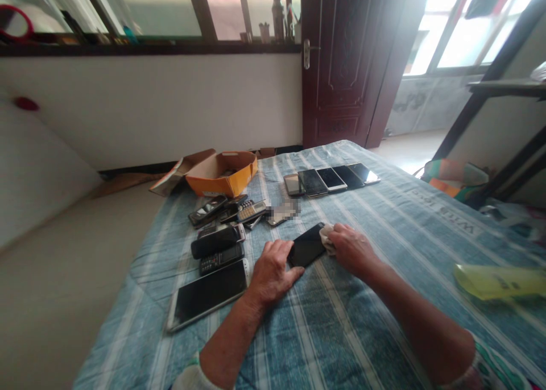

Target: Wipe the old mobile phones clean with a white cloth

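A black smartphone [306, 247] lies screen up on the blue striped cloth, slightly turned. My left hand [273, 270] grips its near left end, thumb along the lower edge and fingers at the upper corner. Bunched in my right hand [352, 248] is a small white cloth [328, 240], which touches the phone's far right end. Left of my left hand lies a large white-framed smartphone [209, 293]. Beyond that one are a black keypad phone [222, 258] and a dark rounded phone [214, 241].
An open orange box [222, 182] stands at the back left, with a pile of old phones [230, 210] before it. Several smartphones [333, 179] lie in a row farther back. A yellow translucent packet [499, 282] is at the right. The cloth-covered surface [396, 322] drops off at the left.
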A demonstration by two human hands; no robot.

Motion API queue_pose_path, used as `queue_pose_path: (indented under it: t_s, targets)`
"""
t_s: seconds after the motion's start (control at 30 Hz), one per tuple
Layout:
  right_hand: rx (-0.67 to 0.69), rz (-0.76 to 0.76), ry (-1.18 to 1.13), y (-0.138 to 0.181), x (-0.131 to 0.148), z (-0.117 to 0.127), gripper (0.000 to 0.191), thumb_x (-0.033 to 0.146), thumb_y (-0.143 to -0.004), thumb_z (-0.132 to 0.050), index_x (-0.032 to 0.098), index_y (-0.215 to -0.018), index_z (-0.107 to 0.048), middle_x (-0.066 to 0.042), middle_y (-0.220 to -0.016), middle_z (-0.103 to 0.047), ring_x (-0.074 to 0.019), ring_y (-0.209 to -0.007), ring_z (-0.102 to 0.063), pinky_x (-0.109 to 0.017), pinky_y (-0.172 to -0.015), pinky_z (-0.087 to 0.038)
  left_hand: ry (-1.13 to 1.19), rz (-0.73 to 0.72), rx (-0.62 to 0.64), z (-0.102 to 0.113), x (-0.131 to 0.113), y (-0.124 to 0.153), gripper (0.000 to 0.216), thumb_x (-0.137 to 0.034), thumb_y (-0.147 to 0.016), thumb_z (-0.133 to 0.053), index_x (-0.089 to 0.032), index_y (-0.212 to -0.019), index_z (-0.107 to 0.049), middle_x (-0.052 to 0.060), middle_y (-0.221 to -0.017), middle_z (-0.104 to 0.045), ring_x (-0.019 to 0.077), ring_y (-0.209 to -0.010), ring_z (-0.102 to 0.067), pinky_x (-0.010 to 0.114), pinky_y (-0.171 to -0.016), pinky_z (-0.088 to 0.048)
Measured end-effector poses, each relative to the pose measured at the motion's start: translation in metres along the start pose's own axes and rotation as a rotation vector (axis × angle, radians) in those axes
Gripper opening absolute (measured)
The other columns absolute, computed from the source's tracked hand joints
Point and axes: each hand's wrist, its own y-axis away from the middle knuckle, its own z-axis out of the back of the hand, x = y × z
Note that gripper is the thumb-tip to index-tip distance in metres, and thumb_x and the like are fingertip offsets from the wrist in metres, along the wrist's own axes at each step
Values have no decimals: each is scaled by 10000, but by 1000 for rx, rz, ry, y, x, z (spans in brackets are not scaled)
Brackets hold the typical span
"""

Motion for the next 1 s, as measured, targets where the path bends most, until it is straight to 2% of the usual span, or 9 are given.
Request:
queue_pose_path:
  t_s: [0.1,0.33,0.63,0.87,1.0]
  targets:
    - [-29,6,10,2,6,-5,229,107,-887,-430,164,-920,-650,-92,-965,-599,-211,-901,-543,-279,-647,-362,-4,2,7,-1,0,0,438,-252,-672,-762,-133,-1065,-611,93,-1014,-638,273,-959,-528,405,-864,-472]
    - [-52,179,-25,10,31,-11,238,123,-907,-425,168,-843,-650,-84,-954,-601,-205,-901,-505,-285,-699,-372,2,-7,9,-3,2,1,410,-224,-683,-734,-147,-1064,-602,83,-1003,-633,263,-948,-532,394,-849,-471]
    - [-69,-23,0,-2,6,-11,255,116,-904,-412,170,-861,-657,-93,-985,-607,-210,-926,-511,-289,-703,-381,4,4,12,0,0,1,448,-241,-673,-759,-122,-1079,-610,103,-1020,-638,274,-960,-521,410,-869,-466]
    - [-64,31,13,5,21,-10,265,91,-891,-419,167,-843,-668,-97,-956,-616,-223,-913,-518,-292,-675,-366,4,15,21,2,-1,0,430,-215,-670,-749,-139,-1070,-612,90,-1016,-640,266,-963,-531,390,-866,-463]
    - [-88,25,2,3,20,-14,244,87,-879,-435,172,-832,-658,-88,-941,-614,-219,-903,-515,-292,-679,-366,5,13,25,1,-1,1,425,-221,-671,-748,-148,-1067,-613,87,-1021,-642,265,-955,-534,393,-864,-465]
